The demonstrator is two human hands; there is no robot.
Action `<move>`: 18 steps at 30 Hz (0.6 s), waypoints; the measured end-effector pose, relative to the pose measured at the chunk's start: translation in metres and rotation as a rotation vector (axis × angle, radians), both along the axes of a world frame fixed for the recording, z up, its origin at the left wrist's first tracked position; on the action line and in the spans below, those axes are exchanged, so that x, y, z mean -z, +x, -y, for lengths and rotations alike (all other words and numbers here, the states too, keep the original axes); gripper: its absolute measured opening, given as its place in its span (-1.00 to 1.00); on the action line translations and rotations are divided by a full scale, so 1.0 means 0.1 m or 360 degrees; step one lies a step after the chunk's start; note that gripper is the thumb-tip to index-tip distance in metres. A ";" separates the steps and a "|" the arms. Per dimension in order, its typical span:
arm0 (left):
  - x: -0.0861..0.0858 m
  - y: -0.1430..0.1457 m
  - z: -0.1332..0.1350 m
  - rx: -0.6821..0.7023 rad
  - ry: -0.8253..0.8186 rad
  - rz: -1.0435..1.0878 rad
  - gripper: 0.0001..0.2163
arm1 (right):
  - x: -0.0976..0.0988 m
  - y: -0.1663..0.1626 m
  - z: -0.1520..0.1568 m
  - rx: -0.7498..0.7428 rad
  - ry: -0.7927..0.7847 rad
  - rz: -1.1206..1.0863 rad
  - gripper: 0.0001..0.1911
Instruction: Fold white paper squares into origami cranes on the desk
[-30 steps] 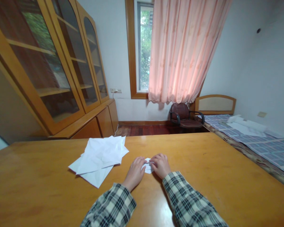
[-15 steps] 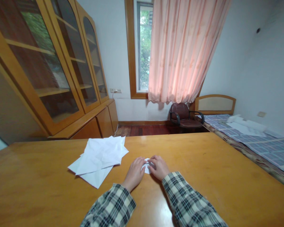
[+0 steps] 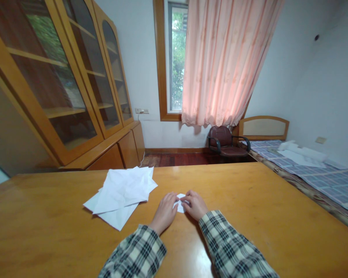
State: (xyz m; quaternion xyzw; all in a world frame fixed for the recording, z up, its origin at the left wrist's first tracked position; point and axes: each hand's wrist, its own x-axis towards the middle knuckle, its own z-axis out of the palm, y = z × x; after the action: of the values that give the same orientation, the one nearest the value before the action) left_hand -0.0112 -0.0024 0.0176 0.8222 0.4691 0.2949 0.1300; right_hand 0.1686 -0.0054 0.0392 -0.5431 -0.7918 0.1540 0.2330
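White paper (image 3: 181, 208), left hand (image 3: 166, 211), right hand (image 3: 196, 206), both palm-down, angled inward

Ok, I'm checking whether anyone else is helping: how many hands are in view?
2: the left hand at the left side of the small paper, the right hand at its right. I see no others partly hidden.

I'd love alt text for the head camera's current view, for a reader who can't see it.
A person's left hand and right hand, in checked sleeves, touch a small piece of white paper on a wooden table. White sheets lie piled to the left; beyond are a glass-fronted cabinet, a pink curtain and a dark red chair.
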 end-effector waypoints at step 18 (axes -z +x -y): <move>0.00 0.00 0.00 0.0012 -0.0004 0.0004 -0.83 | -0.02 -0.01 -0.02 0.0026 -0.0001 0.0004 -0.82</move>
State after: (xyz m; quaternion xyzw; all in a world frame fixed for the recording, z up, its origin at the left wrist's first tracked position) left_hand -0.0116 -0.0022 0.0177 0.8234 0.4663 0.2949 0.1329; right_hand 0.1680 -0.0036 0.0408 -0.5499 -0.7876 0.1516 0.2332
